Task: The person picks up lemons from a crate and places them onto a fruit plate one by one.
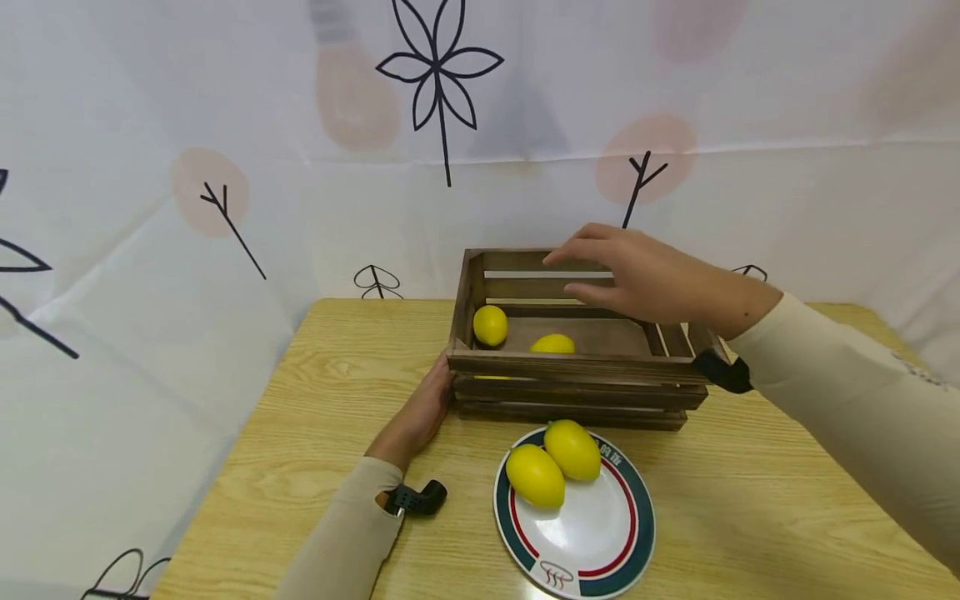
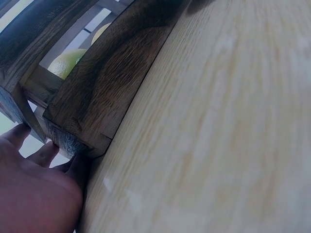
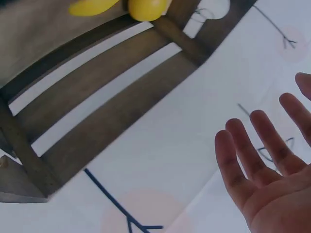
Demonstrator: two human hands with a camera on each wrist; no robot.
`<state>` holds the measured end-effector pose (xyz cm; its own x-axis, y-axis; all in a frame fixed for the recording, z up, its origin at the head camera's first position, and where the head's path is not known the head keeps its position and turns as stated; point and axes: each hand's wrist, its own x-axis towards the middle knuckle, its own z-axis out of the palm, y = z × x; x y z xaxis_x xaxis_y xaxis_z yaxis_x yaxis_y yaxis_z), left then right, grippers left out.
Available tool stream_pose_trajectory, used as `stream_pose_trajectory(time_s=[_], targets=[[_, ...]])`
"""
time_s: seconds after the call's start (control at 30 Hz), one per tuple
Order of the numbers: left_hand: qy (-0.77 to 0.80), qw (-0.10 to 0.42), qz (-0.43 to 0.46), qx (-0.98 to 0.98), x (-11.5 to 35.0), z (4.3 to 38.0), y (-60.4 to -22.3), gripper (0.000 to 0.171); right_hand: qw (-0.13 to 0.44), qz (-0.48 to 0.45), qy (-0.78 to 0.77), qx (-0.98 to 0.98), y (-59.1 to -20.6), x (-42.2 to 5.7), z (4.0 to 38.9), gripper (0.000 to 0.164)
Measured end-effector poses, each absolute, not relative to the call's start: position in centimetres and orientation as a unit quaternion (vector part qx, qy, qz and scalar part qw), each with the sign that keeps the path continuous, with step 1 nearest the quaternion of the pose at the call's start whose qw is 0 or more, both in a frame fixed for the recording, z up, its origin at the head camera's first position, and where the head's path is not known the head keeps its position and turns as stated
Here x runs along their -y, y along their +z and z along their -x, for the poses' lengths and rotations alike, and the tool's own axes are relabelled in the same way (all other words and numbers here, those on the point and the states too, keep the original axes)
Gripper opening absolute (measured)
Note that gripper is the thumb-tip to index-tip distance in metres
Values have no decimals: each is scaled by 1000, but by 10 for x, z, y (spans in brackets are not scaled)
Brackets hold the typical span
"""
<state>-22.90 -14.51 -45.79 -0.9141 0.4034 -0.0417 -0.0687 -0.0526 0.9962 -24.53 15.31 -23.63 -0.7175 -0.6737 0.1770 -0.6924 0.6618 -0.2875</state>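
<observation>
A dark wooden slatted crate (image 1: 577, 392) stands on the table with yellow lemons inside, one lemon (image 1: 491, 326) at its left end and another lemon (image 1: 553, 343) nearer the middle. My left hand (image 1: 423, 408) rests against the crate's left end; in the left wrist view its fingertips (image 2: 46, 153) touch the corner of the slats. Above the crate's right part hovers my right hand (image 1: 637, 271), holding nothing, its fingers spread in the right wrist view. In front of the crate, two lemons (image 1: 536, 476) lie side by side on a round plate (image 1: 600, 546) with a green and red rim.
The crate and plate share a light wood-grain table (image 1: 330, 392). Behind it hangs a white cloth (image 1: 525, 125) with line-drawn plants and pale pink spots, close to the crate's back. Dark wrist cameras (image 1: 420, 498) sit on both sleeves.
</observation>
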Motion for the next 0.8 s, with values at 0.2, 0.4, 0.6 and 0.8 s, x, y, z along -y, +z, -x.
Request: stream_pose_trajectory(time_s=[0.2, 0.4, 0.6, 0.8], targets=[[714, 164, -126, -669, 146, 229, -459, 56, -25, -370, 157, 915, -244, -148, 266, 35], [716, 168, -124, -666, 145, 228, -458, 55, -52, -369, 153, 915, -252, -144, 284, 34], [709, 163, -130, -674, 145, 227, -456, 53, -91, -367, 158, 912, -259, -138, 301, 31], [713, 170, -119, -670, 147, 227, -456, 54, -134, -349, 162, 913, -268, -132, 316, 31]])
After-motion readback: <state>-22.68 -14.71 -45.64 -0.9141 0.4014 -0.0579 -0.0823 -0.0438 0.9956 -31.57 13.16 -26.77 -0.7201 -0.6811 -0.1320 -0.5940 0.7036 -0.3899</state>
